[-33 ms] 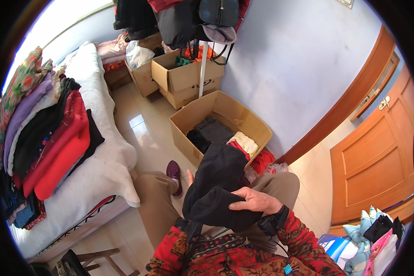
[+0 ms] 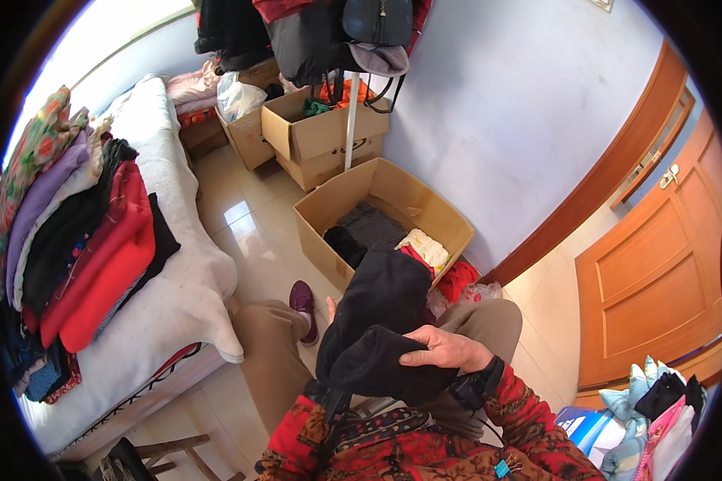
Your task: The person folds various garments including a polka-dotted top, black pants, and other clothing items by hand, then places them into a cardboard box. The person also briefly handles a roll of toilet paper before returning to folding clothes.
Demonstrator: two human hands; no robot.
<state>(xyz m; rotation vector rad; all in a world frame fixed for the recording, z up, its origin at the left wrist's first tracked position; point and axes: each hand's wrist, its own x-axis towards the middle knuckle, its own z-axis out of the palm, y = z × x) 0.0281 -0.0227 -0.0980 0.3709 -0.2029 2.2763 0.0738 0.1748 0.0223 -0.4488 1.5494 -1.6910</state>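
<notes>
A dark black garment (image 2: pixel 381 309) is bunched up over my lap, its kind hard to make out. My right hand (image 2: pixel 445 349) is closed on its near fold, thumb on top. At the garment's left edge, my left hand (image 2: pixel 331 309) shows only a bit of finger pointing up. The cloth covers the rest of that hand, so its grip is hidden. Just beyond the garment stands an open cardboard box (image 2: pixel 321 232). Inside lie a dark grey folded cloth (image 2: pixel 373 228), a black cloth (image 2: pixel 346 245) and a white-and-yellow cloth (image 2: pixel 423 247).
Folded clothes (image 2: pixel 96 240) are stacked on a white-covered bed (image 2: pixel 188 289) at left. More cardboard boxes (image 2: pixel 337 132) stand behind, below a rack of hanging clothes and bags (image 2: pixel 297 40). A wooden stool (image 2: pixel 172 449), a door (image 2: pixel 658 264) and piled cloths (image 2: pixel 658 417) surround me.
The whole view has shifted very slightly. My hands and the black garment keep almost the same pose.
</notes>
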